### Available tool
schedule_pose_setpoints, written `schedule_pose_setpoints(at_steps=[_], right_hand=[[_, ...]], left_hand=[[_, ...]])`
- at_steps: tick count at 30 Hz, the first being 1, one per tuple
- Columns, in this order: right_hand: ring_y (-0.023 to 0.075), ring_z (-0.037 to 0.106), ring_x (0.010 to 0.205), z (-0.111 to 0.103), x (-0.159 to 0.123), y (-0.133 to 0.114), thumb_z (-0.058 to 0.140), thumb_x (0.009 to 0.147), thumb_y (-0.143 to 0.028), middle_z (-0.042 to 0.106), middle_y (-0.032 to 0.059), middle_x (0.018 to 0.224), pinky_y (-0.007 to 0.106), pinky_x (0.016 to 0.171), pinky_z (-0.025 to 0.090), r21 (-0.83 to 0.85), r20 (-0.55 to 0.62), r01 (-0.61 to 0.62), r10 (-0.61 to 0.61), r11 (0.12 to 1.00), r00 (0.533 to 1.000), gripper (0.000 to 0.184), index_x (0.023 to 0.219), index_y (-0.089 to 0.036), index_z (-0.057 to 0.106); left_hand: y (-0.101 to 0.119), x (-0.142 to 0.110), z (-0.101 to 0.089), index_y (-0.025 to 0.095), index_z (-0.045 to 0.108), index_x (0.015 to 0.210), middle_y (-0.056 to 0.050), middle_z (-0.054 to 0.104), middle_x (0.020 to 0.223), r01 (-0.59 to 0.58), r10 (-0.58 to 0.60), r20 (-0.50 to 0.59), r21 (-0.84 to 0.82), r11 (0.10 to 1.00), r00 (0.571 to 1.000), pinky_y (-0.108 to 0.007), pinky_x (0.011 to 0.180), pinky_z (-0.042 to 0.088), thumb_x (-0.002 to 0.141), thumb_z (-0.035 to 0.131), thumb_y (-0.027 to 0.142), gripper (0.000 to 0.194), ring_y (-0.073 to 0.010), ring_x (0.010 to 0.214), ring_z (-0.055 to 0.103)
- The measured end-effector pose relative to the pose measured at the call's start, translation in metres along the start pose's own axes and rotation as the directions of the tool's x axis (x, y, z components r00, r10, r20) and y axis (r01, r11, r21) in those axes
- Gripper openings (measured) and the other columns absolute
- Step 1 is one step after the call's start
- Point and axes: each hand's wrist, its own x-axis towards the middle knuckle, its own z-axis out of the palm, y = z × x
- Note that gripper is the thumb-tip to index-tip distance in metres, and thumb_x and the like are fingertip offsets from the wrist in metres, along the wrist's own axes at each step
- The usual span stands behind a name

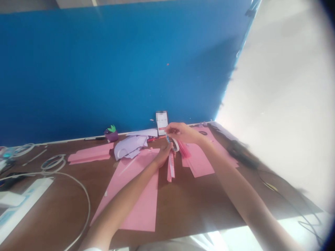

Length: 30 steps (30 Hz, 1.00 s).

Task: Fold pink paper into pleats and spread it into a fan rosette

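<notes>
My left hand point(164, 155) is closed on a narrow pink paper strip point(170, 168) that hangs down over the brown table point(199, 202). My right hand point(180, 132) is just above it, fingers pinched on the end of tape drawn from a small white tape roll point(175, 143) held between the two hands. A large pink sheet point(136, 191) lies under my left forearm. More pink sheets point(199, 160) lie under my right wrist.
A phone point(161, 122) leans against the blue wall. Crumpled lilac paper point(129, 146), a small purple pot point(111, 134), a pink sheet point(90, 154), tape rolls point(53, 162), a white cable point(83, 195) and a white box point(24, 204) lie to the left. Dark cables point(243, 155) run along the right.
</notes>
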Motion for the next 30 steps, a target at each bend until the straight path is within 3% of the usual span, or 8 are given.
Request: schedule_pose_setpoints(at_steps=[6, 18, 23, 27, 30], right_hand=[[0.0172, 0.062, 0.082, -0.001, 0.001, -0.001, 0.05, 0.088, -0.02, 0.067, 0.0064, 0.096, 0.03, 0.072, 0.046, -0.107, -0.039, 0.0, -0.004, 0.994, 0.999, 0.022, 0.104, -0.02, 0.064], [0.0198, 0.058, 0.087, -0.016, -0.008, 0.001, 0.05, 0.087, -0.02, 0.063, 0.0083, 0.105, 0.033, 0.073, 0.045, -0.23, 0.126, -0.057, 0.088, 0.971, 0.988, 0.026, 0.109, -0.022, 0.063], [0.0171, 0.057, 0.078, -0.019, -0.009, -0.001, 0.051, 0.086, -0.02, 0.063, 0.0049, 0.093, 0.029, 0.068, 0.043, -0.214, 0.192, -0.087, 0.129, 0.973, 0.973, 0.024, 0.107, -0.023, 0.063], [0.0166, 0.057, 0.076, -0.017, -0.009, 0.0, 0.052, 0.086, -0.022, 0.063, 0.0042, 0.089, 0.029, 0.067, 0.044, -0.184, 0.145, -0.112, 0.14, 0.976, 0.979, 0.024, 0.108, -0.023, 0.063], [0.0185, 0.06, 0.083, -0.015, -0.008, 0.005, 0.06, 0.084, -0.031, 0.063, 0.007, 0.101, 0.031, 0.071, 0.048, -0.148, 0.05, -0.123, 0.131, 0.981, 0.99, 0.026, 0.109, -0.023, 0.063]], left_hand=[[-0.003, 0.002, -0.001, 0.015, 0.059, 0.059, -0.004, 0.059, 0.055, 0.027, -0.027, -0.018, -0.003, 1.0, 0.999, -0.026, 0.057, 0.04, 0.087, 0.047, 0.063, 0.056, -0.012, 0.051, 0.053], [0.003, -0.003, 0.002, 0.015, 0.058, 0.057, -0.004, 0.059, 0.055, 0.015, -0.014, -0.031, 0.036, 0.999, 0.999, -0.026, 0.059, 0.041, 0.088, 0.047, 0.062, 0.057, -0.0124, 0.053, 0.054], [0.003, -0.002, 0.002, 0.016, 0.058, 0.057, -0.004, 0.06, 0.055, 0.022, -0.02, -0.038, 0.045, 0.999, 0.999, -0.026, 0.058, 0.04, 0.087, 0.048, 0.063, 0.057, -0.0128, 0.052, 0.053], [0.002, -0.002, 0.001, 0.016, 0.058, 0.055, -0.004, 0.059, 0.054, 0.011, -0.01, -0.039, 0.044, 0.999, 0.999, -0.026, 0.059, 0.04, 0.087, 0.047, 0.062, 0.057, -0.012, 0.052, 0.052], [0.0, 0.0, 0.0, 0.016, 0.057, 0.054, -0.003, 0.058, 0.053, 0.013, -0.012, -0.042, 0.021, 1.0, 0.999, -0.027, 0.059, 0.04, 0.088, 0.045, 0.062, 0.059, -0.0116, 0.051, 0.052]])
